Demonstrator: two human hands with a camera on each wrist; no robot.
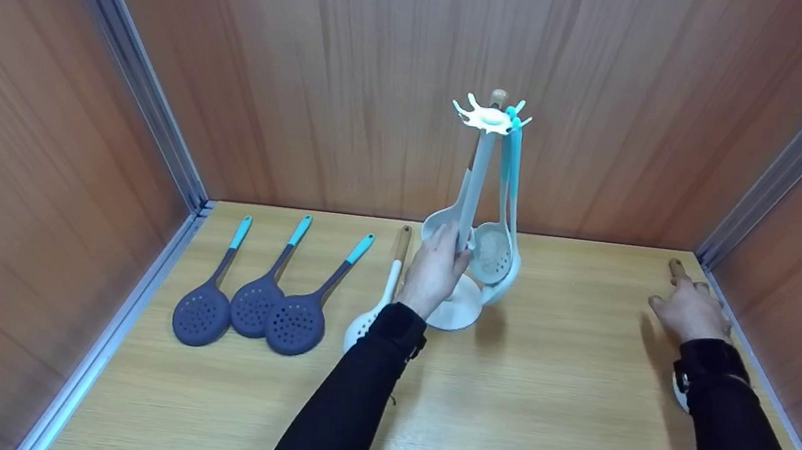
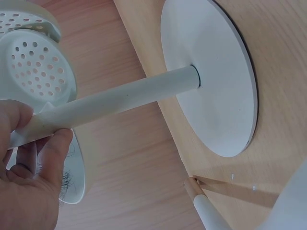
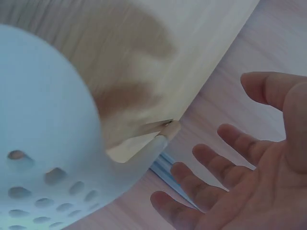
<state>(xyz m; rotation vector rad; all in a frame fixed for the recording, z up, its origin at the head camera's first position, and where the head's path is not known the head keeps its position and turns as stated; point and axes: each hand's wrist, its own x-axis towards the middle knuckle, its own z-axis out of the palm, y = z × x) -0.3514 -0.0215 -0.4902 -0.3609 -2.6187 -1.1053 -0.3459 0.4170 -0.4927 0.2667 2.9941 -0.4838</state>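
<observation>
A white utensil stand [image 1: 478,181] rises from a round base [image 1: 456,308]. My left hand [image 1: 433,270] grips its pole, thumb and fingers round it in the left wrist view. From the stand's hooked top hang a white utensil [image 1: 445,216] on the left, a white skimmer [image 1: 491,254] and another white utensil behind it, with turquoise handles. At the far right, my right hand [image 1: 693,313] is above a white skimmer [image 3: 48,120] with a wooden handle tip [image 1: 677,269]. Its fingers are spread and apart from the skimmer in the right wrist view; the sleeve hides most of it from the head view.
Three dark skimmers [image 1: 202,315] with turquoise handle ends lie on the left of the table [image 1: 520,435], two of them overlapping. A white skimmer [image 1: 361,326] with a wooden handle lies beside my left forearm. Wood panels [image 1: 359,62] enclose the back and sides.
</observation>
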